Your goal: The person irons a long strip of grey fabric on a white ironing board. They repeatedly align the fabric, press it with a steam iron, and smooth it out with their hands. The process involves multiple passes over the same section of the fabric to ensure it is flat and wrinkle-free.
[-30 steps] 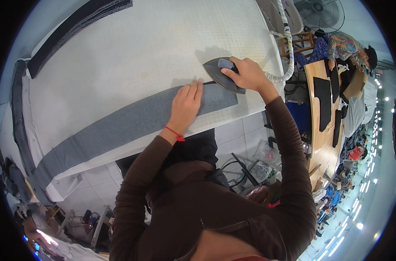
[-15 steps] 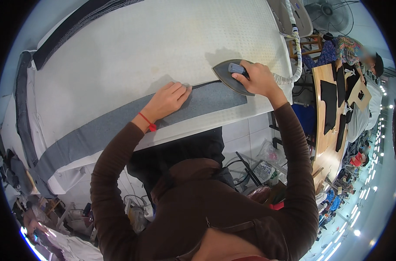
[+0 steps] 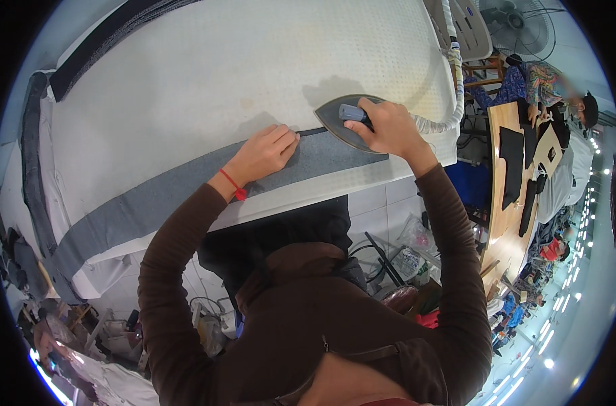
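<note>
A long grey fabric strip curves along the near edge of the white padded ironing table. My right hand is wrapped round the handle of an iron, whose soleplate rests over the strip's right end. To the left of the iron's tip, my left hand has its fingers pinched together at the strip's far edge, which looks folded over between hand and iron. What lies under those fingertips is partly hidden. A pale wrapped hose runs from the iron to the back right.
Dark fabric pieces lie stacked at the table's far left. To the right, a wooden table bears black cut pieces, with a person working at its far end. A fan stands at the back right.
The iron has slid left along the strip in my right hand, nearer to my left hand. My left hand stays at almost the same spot.
</note>
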